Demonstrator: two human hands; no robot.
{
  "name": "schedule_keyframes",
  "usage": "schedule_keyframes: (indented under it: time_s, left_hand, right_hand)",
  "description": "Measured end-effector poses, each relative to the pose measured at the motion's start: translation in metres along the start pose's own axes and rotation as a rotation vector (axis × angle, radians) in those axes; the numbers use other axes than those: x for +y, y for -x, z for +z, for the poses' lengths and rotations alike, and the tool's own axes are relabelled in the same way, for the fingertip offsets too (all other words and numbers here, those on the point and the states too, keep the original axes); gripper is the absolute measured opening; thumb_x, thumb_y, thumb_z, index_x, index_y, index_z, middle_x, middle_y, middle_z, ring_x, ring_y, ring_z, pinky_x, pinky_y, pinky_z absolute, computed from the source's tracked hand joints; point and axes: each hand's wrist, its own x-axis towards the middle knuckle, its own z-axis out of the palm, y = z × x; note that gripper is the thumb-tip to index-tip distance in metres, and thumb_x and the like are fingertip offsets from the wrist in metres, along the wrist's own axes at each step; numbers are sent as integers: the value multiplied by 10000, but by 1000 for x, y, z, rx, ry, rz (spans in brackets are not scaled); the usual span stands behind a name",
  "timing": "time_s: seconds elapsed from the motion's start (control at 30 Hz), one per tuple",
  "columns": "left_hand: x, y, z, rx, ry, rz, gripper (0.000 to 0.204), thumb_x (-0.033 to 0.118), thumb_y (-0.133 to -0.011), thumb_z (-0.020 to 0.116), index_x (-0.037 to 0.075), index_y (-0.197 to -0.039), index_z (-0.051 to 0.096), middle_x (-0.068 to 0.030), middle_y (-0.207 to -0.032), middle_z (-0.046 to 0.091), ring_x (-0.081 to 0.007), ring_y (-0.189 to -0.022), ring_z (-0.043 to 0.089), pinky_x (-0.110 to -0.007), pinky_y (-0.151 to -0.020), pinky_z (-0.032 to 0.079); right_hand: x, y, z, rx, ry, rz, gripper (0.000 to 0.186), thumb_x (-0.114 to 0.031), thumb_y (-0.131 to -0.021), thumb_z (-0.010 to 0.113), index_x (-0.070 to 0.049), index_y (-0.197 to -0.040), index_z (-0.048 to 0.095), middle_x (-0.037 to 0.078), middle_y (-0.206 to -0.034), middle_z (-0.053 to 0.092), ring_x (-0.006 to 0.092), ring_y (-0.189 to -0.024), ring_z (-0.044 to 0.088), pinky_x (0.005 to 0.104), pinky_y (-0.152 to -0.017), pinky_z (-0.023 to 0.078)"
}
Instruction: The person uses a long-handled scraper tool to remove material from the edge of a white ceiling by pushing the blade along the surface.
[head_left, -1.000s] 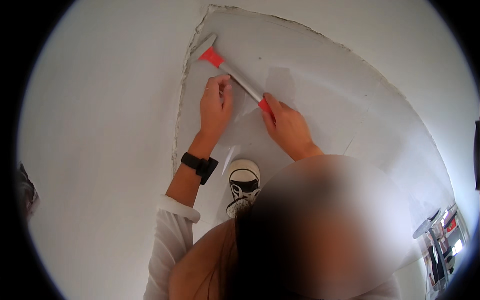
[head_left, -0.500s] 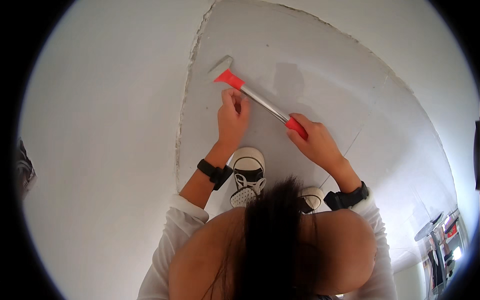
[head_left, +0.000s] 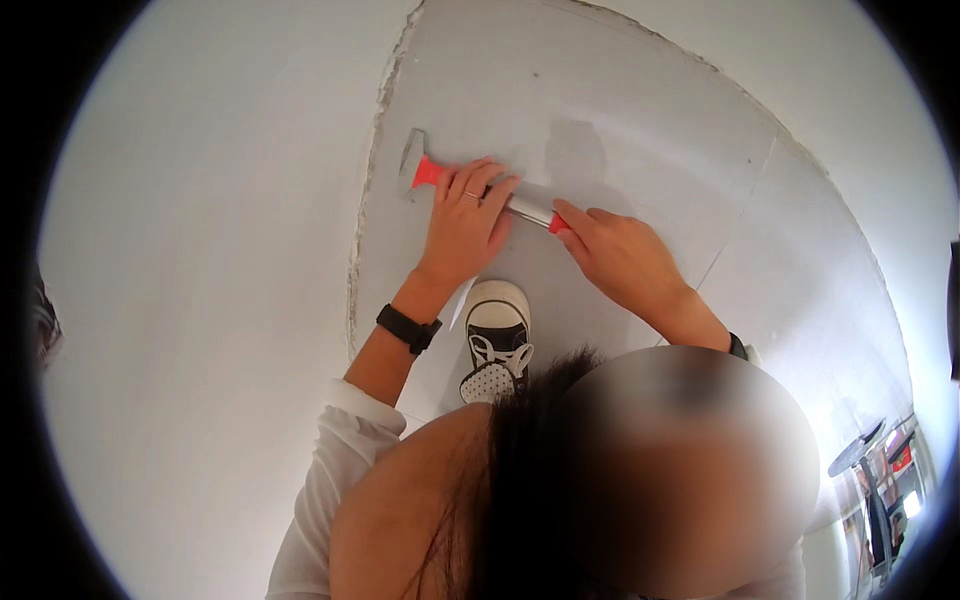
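Note:
A scraper (head_left: 531, 211) with a shiny metal shaft, red collar and red grip lies slantwise over the grey floor. Its wide, flat blade points toward the rough joint at the foot of the left wall. My left hand (head_left: 460, 230) is closed over the shaft just behind the red collar, with a ring on one finger. Around the red grip at the other end, my right hand (head_left: 625, 262) is closed, hiding most of it. Whether the blade touches the floor, I cannot tell.
Below the scraper, a black-and-white laced shoe (head_left: 497, 330) stands on the grey floor (head_left: 650, 130). A white wall (head_left: 210, 250) rises at the left, its lower edge crumbly. At lower right are a round-topped stand (head_left: 857, 448) and cluttered shelving.
My left hand has come up onto the shaft and closed around it. The scraper has shifted left, with its blade turned more squarely to the left wall; my right hand has moved with it.

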Motion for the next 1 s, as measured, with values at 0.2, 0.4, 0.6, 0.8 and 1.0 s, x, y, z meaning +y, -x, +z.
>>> schedule_keyframes:
  time_s: [0.2,0.4,0.6,0.8,1.0]
  left_hand:
    - [-24,3,1,59,16,-154,285,75,-737,692,88,-1014,625,-85,-1095,601,-299,-1144,544,-608,-1106,275]
    - [0,-8,14,47,50,-147,278,65,-704,694,100,-971,628,-68,-1001,603,-297,-1037,561,-610,-1129,252]
    - [-28,-33,7,4,99,-166,236,78,-681,716,99,-898,627,-36,-877,609,-286,-981,568,-605,-1158,225]
    - [-30,-78,4,30,197,-27,231,62,-692,714,98,-903,626,-48,-872,603,-295,-966,572,-593,-1165,220]
    - [-32,-131,5,45,180,-42,212,65,-709,712,95,-903,630,-42,-853,617,-274,-941,578,-581,-1164,226]
  right_hand:
    - [-13,-28,14,-64,15,-7,349,-273,-1015,549,-57,-1286,590,148,-806,668,356,-705,656,458,-627,529]
    - [5,-12,3,-48,-11,38,370,-259,-1007,553,-60,-1319,558,156,-839,667,357,-723,663,460,-629,533]
    - [5,-21,10,26,-153,77,376,-216,-979,576,-64,-1319,523,191,-891,675,399,-775,660,488,-682,529]
    - [16,0,-50,13,-379,189,357,-206,-919,642,-44,-1227,564,202,-859,687,416,-795,654,468,-710,519]
    - [32,-30,-61,341,-554,299,279,-210,-845,710,-27,-1055,693,192,-825,695,365,-729,645,403,-706,522]
